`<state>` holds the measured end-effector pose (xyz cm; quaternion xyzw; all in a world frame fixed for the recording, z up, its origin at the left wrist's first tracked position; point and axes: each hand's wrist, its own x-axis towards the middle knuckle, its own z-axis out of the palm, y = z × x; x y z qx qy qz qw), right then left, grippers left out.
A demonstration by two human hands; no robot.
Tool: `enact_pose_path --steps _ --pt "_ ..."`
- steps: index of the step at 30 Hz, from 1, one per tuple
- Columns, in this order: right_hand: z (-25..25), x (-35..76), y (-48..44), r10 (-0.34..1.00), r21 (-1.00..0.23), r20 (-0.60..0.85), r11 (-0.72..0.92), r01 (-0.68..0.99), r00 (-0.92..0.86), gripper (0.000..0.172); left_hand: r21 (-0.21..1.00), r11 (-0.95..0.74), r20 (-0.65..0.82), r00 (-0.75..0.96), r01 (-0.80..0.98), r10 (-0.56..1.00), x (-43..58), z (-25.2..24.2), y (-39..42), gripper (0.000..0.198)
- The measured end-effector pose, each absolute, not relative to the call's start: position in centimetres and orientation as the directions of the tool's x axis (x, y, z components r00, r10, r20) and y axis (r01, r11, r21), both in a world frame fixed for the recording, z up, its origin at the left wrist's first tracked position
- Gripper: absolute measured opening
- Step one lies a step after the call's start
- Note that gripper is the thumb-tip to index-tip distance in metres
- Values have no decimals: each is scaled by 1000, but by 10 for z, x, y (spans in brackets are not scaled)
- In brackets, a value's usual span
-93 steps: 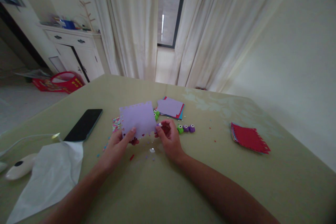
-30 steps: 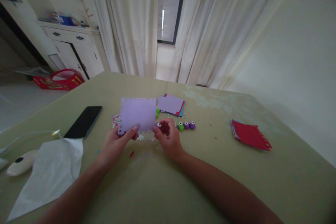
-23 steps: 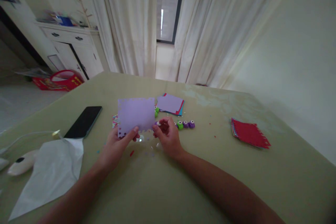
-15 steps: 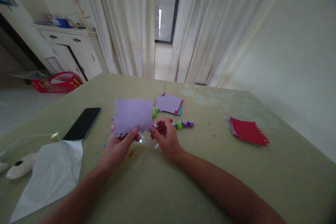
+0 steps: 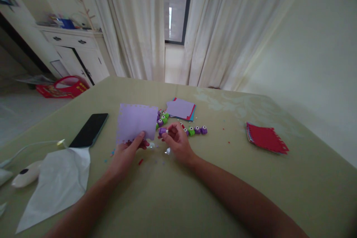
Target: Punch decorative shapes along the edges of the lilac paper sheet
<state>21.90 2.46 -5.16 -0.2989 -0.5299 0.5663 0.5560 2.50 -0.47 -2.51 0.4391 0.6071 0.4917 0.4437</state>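
Note:
My left hand (image 5: 128,151) pinches the near edge of a lilac paper sheet (image 5: 136,122) with punched, scalloped edges and holds it up above the table. My right hand (image 5: 177,142) is closed on a small purple paper punch (image 5: 162,131), just to the right of the sheet. Green and purple punches (image 5: 162,118) lie behind the sheet. A row of small punches (image 5: 196,130) sits right of my right hand. Tiny paper bits (image 5: 140,161) are scattered under my hands.
A stack of coloured paper (image 5: 181,109) lies behind the punches. Red punched sheets (image 5: 264,138) lie at the right. A black phone (image 5: 89,129), a white cloth (image 5: 54,184), a white device (image 5: 25,173) and a cable (image 5: 28,145) lie at the left of the table (image 5: 195,193).
The lilac sheet has shifted left, away from my right hand. The punch in my right hand is now clear of the sheet's edge. More punches show behind the sheet.

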Motion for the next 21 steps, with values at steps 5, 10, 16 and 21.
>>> enact_pose_path --steps 5,10,16,21 --pt "-54 222 23 934 -937 290 232 -263 -210 40 956 110 -59 -189 271 980 28 -12 -9 47" --pt "-52 221 23 940 -941 259 195 -275 -220 47 899 141 -64 -195 414 979 29 -4 -11 47" --pt "-49 224 25 924 -949 299 263 -172 -236 45 908 166 -92 -201 385 975 33 2 -11 44" --pt "-48 227 25 892 -935 351 347 -66 -284 38 913 137 -62 -202 384 977 35 1 -12 39"
